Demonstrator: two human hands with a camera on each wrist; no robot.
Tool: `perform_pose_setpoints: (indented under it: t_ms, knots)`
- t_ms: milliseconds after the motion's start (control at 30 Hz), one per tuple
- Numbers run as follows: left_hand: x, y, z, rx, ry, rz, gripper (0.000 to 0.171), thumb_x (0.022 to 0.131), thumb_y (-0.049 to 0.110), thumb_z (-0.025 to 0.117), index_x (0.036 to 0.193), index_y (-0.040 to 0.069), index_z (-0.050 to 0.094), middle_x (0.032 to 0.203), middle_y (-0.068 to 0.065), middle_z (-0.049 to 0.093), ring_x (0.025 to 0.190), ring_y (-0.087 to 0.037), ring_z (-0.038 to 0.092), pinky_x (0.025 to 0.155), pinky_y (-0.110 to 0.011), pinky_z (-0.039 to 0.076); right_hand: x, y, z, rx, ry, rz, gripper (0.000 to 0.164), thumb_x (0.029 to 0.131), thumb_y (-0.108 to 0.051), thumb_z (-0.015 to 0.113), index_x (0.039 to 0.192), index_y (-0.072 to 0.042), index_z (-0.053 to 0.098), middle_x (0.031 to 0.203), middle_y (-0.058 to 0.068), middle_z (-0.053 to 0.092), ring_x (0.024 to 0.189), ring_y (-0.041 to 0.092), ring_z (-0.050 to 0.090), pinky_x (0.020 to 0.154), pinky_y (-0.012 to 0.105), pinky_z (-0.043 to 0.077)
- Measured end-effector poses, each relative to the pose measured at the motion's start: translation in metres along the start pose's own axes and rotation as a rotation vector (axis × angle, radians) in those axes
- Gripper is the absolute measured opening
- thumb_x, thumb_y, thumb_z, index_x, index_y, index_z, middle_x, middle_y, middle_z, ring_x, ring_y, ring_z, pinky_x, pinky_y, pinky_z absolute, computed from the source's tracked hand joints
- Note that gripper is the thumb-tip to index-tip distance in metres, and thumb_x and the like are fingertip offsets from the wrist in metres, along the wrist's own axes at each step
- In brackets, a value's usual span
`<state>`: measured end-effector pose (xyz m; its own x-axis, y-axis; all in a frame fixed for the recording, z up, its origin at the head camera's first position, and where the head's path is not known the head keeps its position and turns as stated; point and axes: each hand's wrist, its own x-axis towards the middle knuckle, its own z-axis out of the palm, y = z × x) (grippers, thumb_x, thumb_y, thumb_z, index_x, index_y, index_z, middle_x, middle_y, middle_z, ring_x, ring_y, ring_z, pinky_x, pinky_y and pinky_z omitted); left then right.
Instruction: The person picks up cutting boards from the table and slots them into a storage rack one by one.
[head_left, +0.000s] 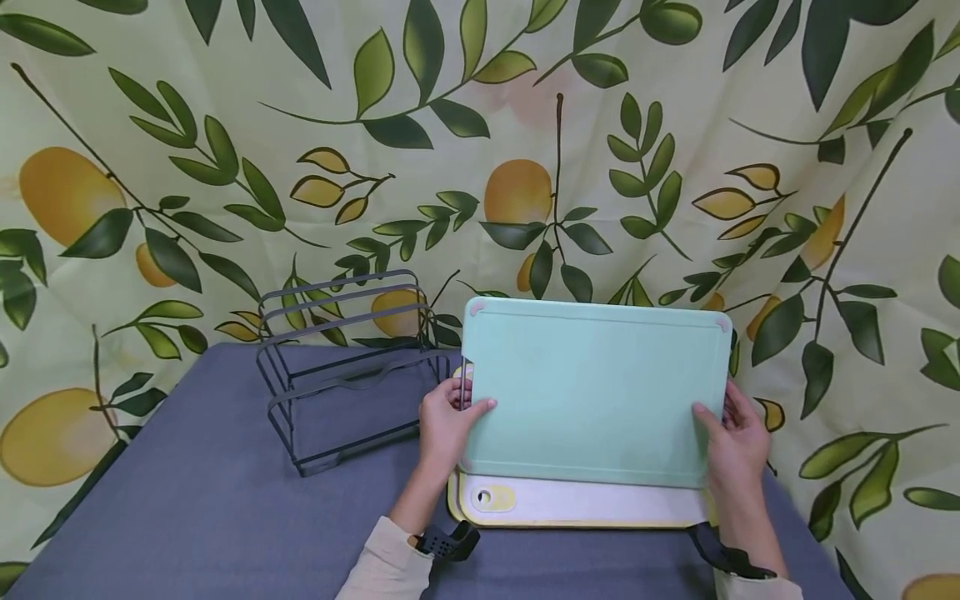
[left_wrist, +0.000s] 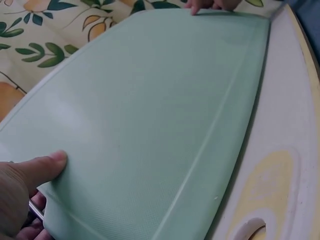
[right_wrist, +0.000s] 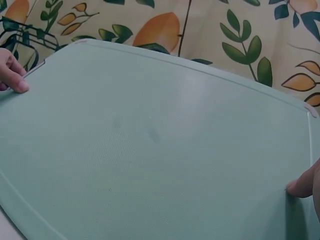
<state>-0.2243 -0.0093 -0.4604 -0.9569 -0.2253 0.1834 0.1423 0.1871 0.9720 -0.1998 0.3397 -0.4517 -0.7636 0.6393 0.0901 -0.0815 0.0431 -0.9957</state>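
Observation:
A mint-green cutting board (head_left: pixel 592 392) is held between both hands, its broad face toward me. On its left edge, the left hand (head_left: pixel 446 423) grips with the thumb on the face and the other fingers behind, beside a metal strip at the edge. The right hand (head_left: pixel 738 442) grips the right edge the same way; in the right wrist view only its thumb (right_wrist: pixel 302 184) shows clearly. Beneath the green board lies a white cutting board (head_left: pixel 585 506) with a yellow rim and a hole in its lower left corner, largely covered. Whether anything lies under the white board is hard to tell.
A black wire rack (head_left: pixel 352 383) with several upright dividers stands to the left on the table's grey-blue cloth (head_left: pixel 187 483). Behind the table hangs a curtain (head_left: pixel 442 133) printed with leaves and fruit. Dark straps circle both wrists.

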Motion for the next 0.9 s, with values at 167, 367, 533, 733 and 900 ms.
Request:
perform_pose_setpoints:
  t_ms: [167,367,533,733,900]
  knots:
    - [0.002,0.002,-0.001,0.019,0.005,-0.007,0.03,0.076,0.013,0.089,0.098,0.003,0.072,0.079,-0.008,0.072,0.07,-0.01,0.06,0.063,-0.021,0.051,0.001,-0.002,0.002,-0.033,0.005,0.007,0.063,0.095,-0.005,0.067,0.153,-0.013,0.044,0.122,-0.016,0.052,0.112,0.001,0.047,0.086,0.007,0.039]
    - [0.001,0.006,-0.005,0.042,-0.044,-0.009,0.029,0.077,0.013,0.088,0.098,0.002,0.071,0.079,-0.008,0.073,0.07,-0.008,0.06,0.062,-0.02,0.051,-0.005,-0.007,-0.003,-0.072,0.012,0.046,0.063,0.097,-0.012,0.066,0.155,-0.019,0.041,0.133,-0.013,0.049,0.127,0.01,0.046,0.094,0.009,0.04]
    - [0.005,0.015,-0.014,0.108,-0.122,-0.003,0.029,0.077,0.015,0.088,0.096,0.003,0.069,0.077,-0.005,0.071,0.067,-0.008,0.058,0.059,-0.02,0.049,-0.008,-0.011,-0.009,-0.073,0.027,0.046,0.064,0.095,-0.012,0.069,0.153,-0.017,0.044,0.119,-0.017,0.052,0.113,0.004,0.049,0.085,0.007,0.04]
    - [0.011,0.027,-0.024,0.106,-0.141,-0.006,0.027,0.077,0.013,0.088,0.092,0.002,0.069,0.071,-0.002,0.067,0.065,-0.008,0.057,0.058,-0.02,0.049,-0.004,-0.027,-0.016,-0.05,0.005,0.055,0.064,0.087,-0.008,0.078,0.146,-0.011,0.054,0.108,-0.02,0.059,0.099,-0.003,0.056,0.074,0.002,0.046]
    - [0.016,0.04,-0.033,0.127,-0.178,-0.001,0.026,0.078,0.014,0.088,0.091,0.003,0.069,0.071,-0.002,0.065,0.063,-0.009,0.055,0.057,-0.021,0.049,0.001,-0.042,-0.022,-0.031,-0.044,0.068,0.069,0.084,-0.007,0.081,0.147,-0.008,0.053,0.106,-0.02,0.06,0.092,-0.004,0.059,0.07,0.003,0.049]
